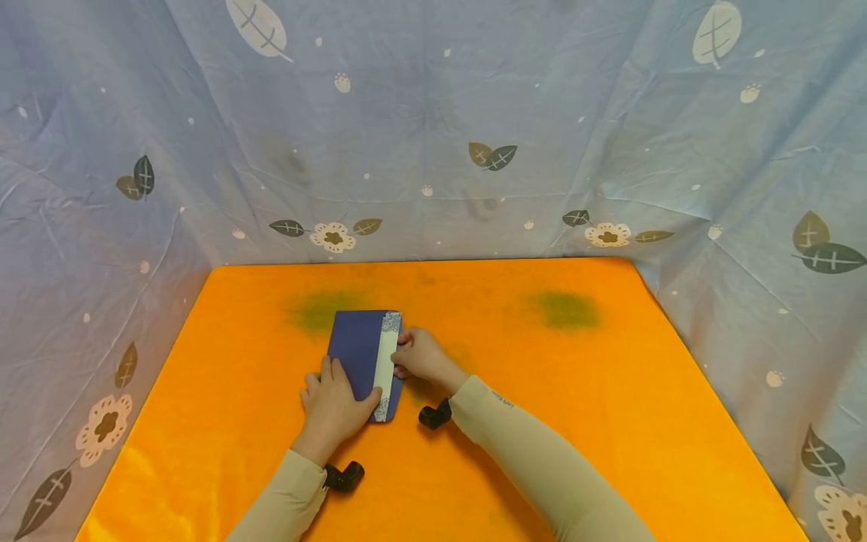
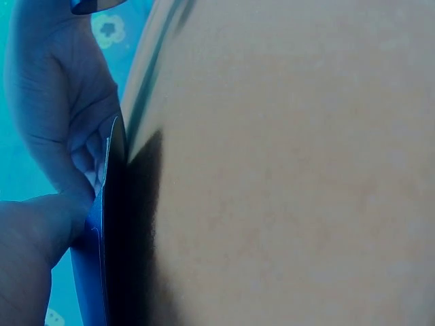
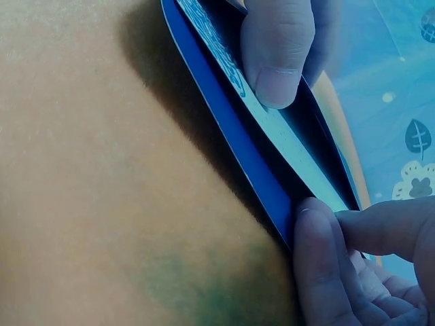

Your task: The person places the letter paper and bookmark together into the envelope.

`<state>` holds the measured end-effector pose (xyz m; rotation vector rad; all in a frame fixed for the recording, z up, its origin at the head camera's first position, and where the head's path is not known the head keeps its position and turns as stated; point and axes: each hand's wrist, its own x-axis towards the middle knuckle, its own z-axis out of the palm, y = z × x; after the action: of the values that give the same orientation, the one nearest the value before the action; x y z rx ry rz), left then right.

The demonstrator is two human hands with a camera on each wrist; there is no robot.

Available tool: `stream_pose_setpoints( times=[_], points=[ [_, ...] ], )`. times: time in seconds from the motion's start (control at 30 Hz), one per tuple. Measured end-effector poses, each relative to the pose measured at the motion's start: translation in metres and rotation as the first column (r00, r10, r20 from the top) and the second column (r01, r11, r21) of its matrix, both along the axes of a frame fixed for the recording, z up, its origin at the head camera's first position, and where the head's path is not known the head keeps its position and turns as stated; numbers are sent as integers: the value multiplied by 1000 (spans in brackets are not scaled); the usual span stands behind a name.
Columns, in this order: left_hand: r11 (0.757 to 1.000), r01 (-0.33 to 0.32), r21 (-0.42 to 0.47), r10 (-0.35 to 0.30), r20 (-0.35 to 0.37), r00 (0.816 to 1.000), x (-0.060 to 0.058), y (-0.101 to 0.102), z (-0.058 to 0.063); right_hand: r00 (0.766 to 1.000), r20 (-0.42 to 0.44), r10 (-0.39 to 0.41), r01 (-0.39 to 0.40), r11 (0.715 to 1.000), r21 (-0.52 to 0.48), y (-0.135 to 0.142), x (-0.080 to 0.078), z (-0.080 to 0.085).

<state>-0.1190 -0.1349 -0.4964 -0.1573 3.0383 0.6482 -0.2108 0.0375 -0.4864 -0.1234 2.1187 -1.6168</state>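
Observation:
A dark blue, flat booklet [image 1: 354,342] has a pale strip [image 1: 385,360] along its right side, with blue patterned ends. My left hand [image 1: 332,403] holds the booklet at its lower left, its thumb on the strip and its fingers at the cover and left edge. At the right edge my right hand [image 1: 423,355] pinches the strip's border between thumb and fingers. In the right wrist view, the blue layer [image 3: 228,132] stands apart from the pale strip [image 3: 289,146], with a dark gap between them. The left wrist view shows the booklet [image 2: 88,272] nearly edge-on.
An orange cloth [image 1: 582,421] covers the table, with a greenish patch [image 1: 565,309] at the far right and another near the booklet. Pale blue curtains [image 1: 433,113] printed with leaves and flowers enclose the back and sides. Black wrist mounts [image 1: 344,476] stick out beside both sleeves.

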Motion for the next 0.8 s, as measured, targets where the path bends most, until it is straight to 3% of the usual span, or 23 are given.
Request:
stream_pose_setpoints(
  times=[0.8],
  points=[
    [1000, 10, -14, -10, 4, 1000, 0, -2, -1, 1000, -2, 5, -5, 1000, 4, -18, -2, -1]
  ],
)
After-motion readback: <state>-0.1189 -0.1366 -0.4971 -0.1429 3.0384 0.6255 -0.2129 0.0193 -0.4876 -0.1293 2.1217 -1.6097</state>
